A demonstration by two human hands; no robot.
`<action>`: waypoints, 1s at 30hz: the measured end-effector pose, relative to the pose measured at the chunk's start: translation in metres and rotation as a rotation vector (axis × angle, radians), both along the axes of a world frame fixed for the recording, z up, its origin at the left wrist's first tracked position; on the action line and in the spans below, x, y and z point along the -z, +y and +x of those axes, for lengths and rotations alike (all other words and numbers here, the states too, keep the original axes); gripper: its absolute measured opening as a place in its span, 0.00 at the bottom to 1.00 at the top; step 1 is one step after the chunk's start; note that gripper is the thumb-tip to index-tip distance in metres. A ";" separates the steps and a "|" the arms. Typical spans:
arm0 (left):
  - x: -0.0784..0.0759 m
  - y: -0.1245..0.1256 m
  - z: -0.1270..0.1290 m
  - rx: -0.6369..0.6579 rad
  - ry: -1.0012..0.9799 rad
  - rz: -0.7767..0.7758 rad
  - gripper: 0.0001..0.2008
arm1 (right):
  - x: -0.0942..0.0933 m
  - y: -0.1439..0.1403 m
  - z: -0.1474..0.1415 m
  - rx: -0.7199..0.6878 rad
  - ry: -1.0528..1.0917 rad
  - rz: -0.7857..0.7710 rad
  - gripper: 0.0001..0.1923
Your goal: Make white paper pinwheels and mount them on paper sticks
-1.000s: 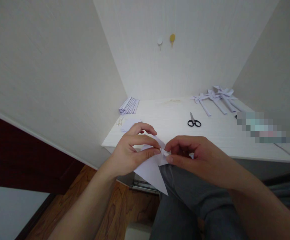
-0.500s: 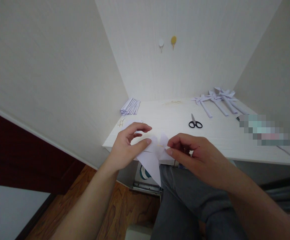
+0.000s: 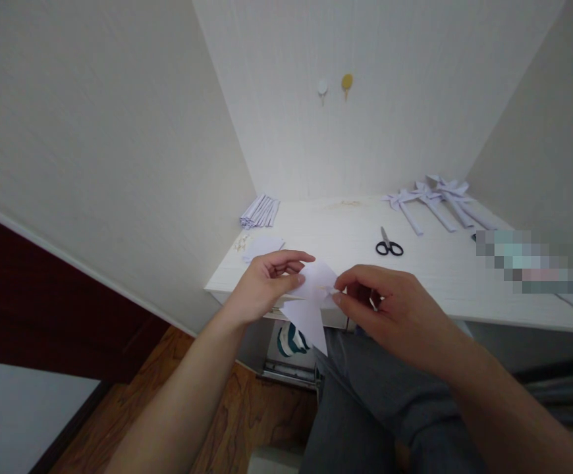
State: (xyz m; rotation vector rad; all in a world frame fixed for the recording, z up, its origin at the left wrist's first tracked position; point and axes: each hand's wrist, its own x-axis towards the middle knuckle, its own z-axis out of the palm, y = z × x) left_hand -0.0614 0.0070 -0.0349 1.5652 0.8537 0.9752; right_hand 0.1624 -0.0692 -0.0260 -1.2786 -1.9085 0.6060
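Over the desk's front edge I hold a white cut sheet of pinwheel paper (image 3: pixel 306 322), its pointed lower flap hanging down. My left hand (image 3: pixel 261 289) is closed on the sheet's left side, thumb in front and fingers behind. My right hand (image 3: pixel 390 303) pinches the paper's right side near the middle, where a thin yellowish piece shows. The right fingertips partly hide what else they grip. More white paper (image 3: pixel 264 248) lies on the desk behind my left hand.
Scissors (image 3: pixel 389 245) with black handles lie on the white desk (image 3: pixel 326 230). Finished paper pinwheels (image 3: pixel 435 201) rest at the back right. Rolled paper sticks (image 3: pixel 260 210) are stacked at the back left, near small pale bits (image 3: pixel 242 243). An open drawer (image 3: pixel 286 368) sits below.
My left thumb and fingers have closed onto the paper, which was loose beside them before. A curved upper flap now stands near the fingers. My right hand keeps its pinch.
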 end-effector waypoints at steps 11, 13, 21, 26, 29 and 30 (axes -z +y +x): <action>-0.009 -0.019 0.009 -0.046 -0.063 0.065 0.11 | 0.001 0.001 0.001 0.101 0.136 -0.041 0.06; -0.009 -0.021 0.009 -0.040 -0.075 0.061 0.11 | 0.000 0.000 0.001 0.102 0.138 -0.045 0.06; -0.011 -0.028 0.009 -0.027 -0.056 0.167 0.09 | -0.003 -0.005 0.000 0.038 0.123 0.014 0.05; -0.015 -0.032 0.010 -0.030 -0.037 0.131 0.06 | -0.004 -0.007 0.002 0.041 0.096 0.048 0.05; -0.017 -0.033 0.009 -0.024 -0.017 0.161 0.06 | -0.004 -0.007 0.002 0.043 0.087 0.055 0.05; -0.017 -0.033 0.009 -0.018 -0.008 0.175 0.06 | -0.004 -0.007 0.001 0.046 0.089 0.057 0.06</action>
